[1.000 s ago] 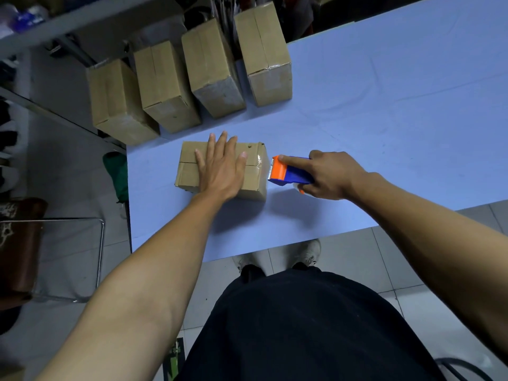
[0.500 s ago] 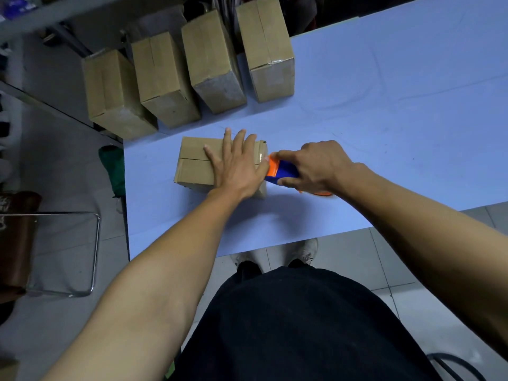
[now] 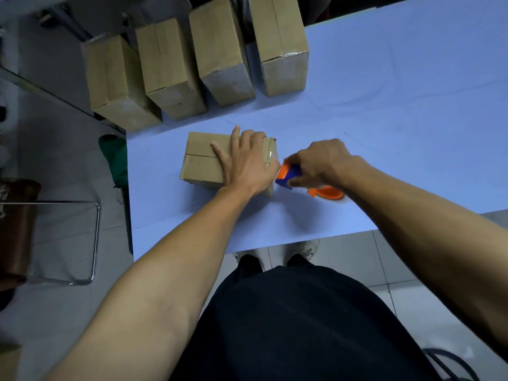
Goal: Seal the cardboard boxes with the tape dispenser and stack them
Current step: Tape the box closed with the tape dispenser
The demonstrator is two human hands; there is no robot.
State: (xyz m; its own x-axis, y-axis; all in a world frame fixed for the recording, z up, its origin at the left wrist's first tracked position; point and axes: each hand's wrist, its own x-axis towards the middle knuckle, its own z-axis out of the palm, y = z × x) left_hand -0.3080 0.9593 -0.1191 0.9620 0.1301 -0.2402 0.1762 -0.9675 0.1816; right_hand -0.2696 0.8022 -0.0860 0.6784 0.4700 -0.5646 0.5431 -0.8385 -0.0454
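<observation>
Looking down past my own dark trousers, I see both forearms reach out over the table, its pale blue sheet running off to the right. My left arm comes up from the lower left and ends with the left hand laid on the top of the box, palm down; the thumb and one finger lie out straight across the cardboard while the other fingers bend over the far right edge, pressing rather than gripping. My right arm crosses in from the right, and the right hand is curled round the handle of the dispenser, knuckles up, grasping it firmly.

Four more boxes stand in a row at the far left corner of the table, long sides nearly touching, well apart from the one I hold.

That box sits near the table's left edge, about midway back. It is plain brown cardboard, its top seam showing as a dark slit to the left of my hand, and a glossy strip of tape covers its right end. The dispenser is blue with an orange nose just beside that taped end, and an orange wheel rests low against the sheet under my wrist.
</observation>
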